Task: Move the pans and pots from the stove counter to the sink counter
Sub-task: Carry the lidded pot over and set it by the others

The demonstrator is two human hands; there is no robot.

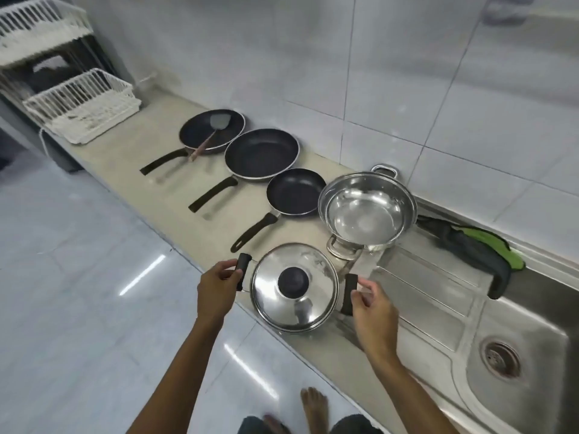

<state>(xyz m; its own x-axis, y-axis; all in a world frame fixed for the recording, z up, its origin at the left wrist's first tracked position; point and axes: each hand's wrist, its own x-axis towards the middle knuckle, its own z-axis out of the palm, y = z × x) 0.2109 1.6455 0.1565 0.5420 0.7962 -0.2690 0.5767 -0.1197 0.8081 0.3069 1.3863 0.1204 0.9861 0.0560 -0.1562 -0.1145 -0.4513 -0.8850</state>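
A steel pot with a lid (294, 288) and black knob sits at the counter's front edge. My left hand (216, 286) grips its left black handle. My right hand (371, 303) has its fingers at the right black handle, loosely curled around it. Behind the pot stands an open steel pot (366, 211) with loop handles. Three black frying pans lie in a row to the left: a small one (296, 192), a large one (261, 153), and a far one (211, 130) holding a spatula (216, 125).
The beige counter (150, 145) meets a steel sink (517, 355) with a drainboard on the right. A dark and green cloth (473, 245) hangs over the sink's back rim. White dish racks (83, 104) stand at the far left. My bare feet show below.
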